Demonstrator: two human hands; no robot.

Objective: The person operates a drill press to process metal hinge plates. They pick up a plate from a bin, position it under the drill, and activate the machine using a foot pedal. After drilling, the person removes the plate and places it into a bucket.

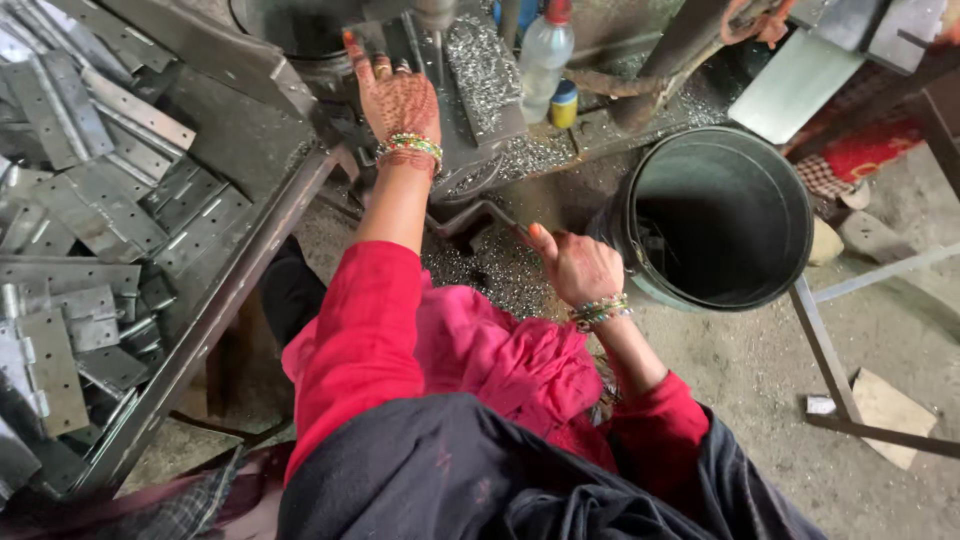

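Crank handle (478, 215) sits clamped in the right hand (577, 267)'s curled fingers; left hand (398, 100) rests fingers-together on the drill-press table (470, 130).

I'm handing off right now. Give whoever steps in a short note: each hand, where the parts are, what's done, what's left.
Left hand: flat on the work on the drill table, beside the bit; not gripping.
Right hand: closed around the metal lever.
Parts: metal hinge plates piled in the tray on the left; dark bucket on the right, contents unclear.
Done: metal shavings lie on the table and below it, so drilling has happened.
Left: the piled plates; drilled or not cannot be told.
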